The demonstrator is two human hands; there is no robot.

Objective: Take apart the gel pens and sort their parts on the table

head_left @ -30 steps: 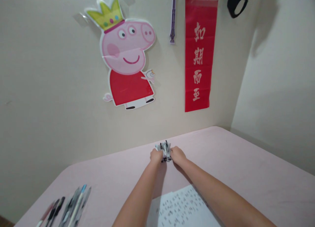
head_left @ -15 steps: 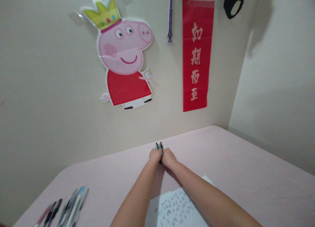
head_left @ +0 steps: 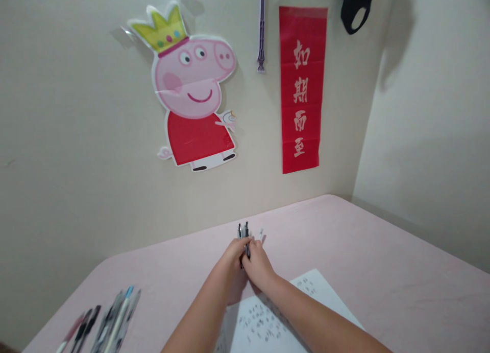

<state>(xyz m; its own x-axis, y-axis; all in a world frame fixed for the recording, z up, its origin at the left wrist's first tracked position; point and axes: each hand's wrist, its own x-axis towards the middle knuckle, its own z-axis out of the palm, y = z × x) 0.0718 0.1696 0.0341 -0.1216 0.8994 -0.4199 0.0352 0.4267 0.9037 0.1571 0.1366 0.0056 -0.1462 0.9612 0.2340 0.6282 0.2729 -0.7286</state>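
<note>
Both arms reach out over the pink table (head_left: 184, 281) to a small bunch of pens (head_left: 243, 231) with dark clips, held between the hands. My left hand (head_left: 236, 251) is closed around the bunch from the left. From the right, my right hand (head_left: 259, 266) closes against the same pens, its fingers near the left thumb. A thin white pen-like stick (head_left: 261, 234) shows just beyond the right hand's knuckles; whether it is held or lying there I cannot tell. The lower ends of the pens are mostly hidden by the hands.
Handwritten paper sheets (head_left: 329, 297) lie beneath my right forearm. At the front left are several loose pens (head_left: 118, 320) and a smaller group of darker pens (head_left: 82, 327). Behind the table, the wall carries a cartoon pig cutout (head_left: 199, 138) and a red banner (head_left: 302, 92).
The hands and the pens have drawn slightly nearer to me. The white stick now shows beside the right hand. More of the paper is visible to the right of my forearm.
</note>
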